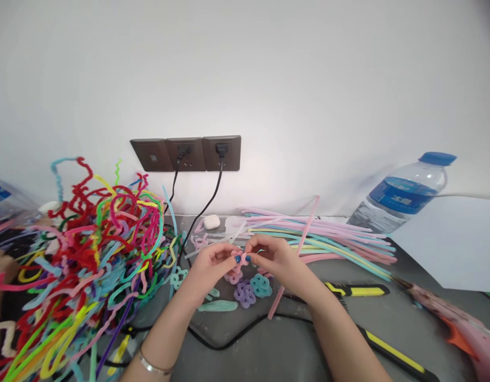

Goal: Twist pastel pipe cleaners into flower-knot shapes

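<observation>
Between both sets of fingertips is a small looped piece of pink pipe cleaner (243, 258). My left hand (216, 263) pinches it from the left. From the other side my right hand (273, 259) pinches it too, thumb and index closed. Just below the hands lie a purple pipe-cleaner flower (245, 294) and a teal pipe-cleaner flower (261, 285), with a pink one partly hidden under the fingers. A long pink pipe cleaner (307, 228) slants behind my right hand and wrist.
A big tangle of coloured pipe cleaners (110, 249) covers the left side. Straight pastel pipe cleaners (336, 239) lie at back right, near a water bottle (406, 188). Yellow-and-black pliers (396, 350), a glue gun (447, 313) and a black cable (221, 347) are around. Another person's hand (2, 270) shows far left.
</observation>
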`<state>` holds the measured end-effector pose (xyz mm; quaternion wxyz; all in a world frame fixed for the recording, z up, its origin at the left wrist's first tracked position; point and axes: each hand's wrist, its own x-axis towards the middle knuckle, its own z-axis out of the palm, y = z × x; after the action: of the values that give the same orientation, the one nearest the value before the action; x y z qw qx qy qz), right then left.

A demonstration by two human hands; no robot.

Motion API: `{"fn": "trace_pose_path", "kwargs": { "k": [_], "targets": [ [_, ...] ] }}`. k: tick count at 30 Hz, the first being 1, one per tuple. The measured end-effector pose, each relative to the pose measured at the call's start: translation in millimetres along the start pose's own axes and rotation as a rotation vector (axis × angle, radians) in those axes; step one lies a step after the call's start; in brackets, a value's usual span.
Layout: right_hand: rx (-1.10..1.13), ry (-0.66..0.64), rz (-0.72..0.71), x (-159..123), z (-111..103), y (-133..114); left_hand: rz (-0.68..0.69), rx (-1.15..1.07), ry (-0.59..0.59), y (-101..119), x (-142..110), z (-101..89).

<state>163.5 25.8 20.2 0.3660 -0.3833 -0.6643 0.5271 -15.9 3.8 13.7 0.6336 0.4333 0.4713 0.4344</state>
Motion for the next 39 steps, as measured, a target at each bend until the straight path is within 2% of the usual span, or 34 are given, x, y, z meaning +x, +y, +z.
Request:
{"fn": "trace_pose_path", "kwargs": {
  "k": [3, 7, 11, 15, 20, 23, 29, 35, 39],
  "targets": [
    [0.033, -0.012, -0.010, 0, -1, 4, 0.013, 0.023, 0.016, -1, 1, -2.1],
    [0.108, 0.068, -0.069, 2, -3, 10, 0.041, -0.011, 0.082, -4, 2, -3.4],
    [0.065, 0.112, -0.092, 4, -1, 10, 0.033, -0.067, 0.137, -2, 2, -1.8],
    [0.032, 0.103, -0.088, 4, 6, 8, 0.072, -0.079, 0.137, -1, 2, 0.4],
    [-0.018, 0.151, -0.170, 4, 11, 8, 0.087, -0.081, 0.134, -3, 2, 0.9],
    [-0.064, 0.172, -0.165, 4, 11, 6, 0.100, -0.125, 0.153, -5, 3, 0.6],
    [-0.011, 0.187, -0.154, 5, 13, 7, 0.166, -0.165, 0.120, -5, 3, 1.9],
    [0.003, 0.215, -0.185, 4, 12, 7, 0.097, -0.294, 0.155, -2, 2, 7.4],
    [-0.053, 0.187, -0.198, 5, 12, 8, 0.130, -0.258, 0.133, -3, 1, 7.4]
  ]
}}
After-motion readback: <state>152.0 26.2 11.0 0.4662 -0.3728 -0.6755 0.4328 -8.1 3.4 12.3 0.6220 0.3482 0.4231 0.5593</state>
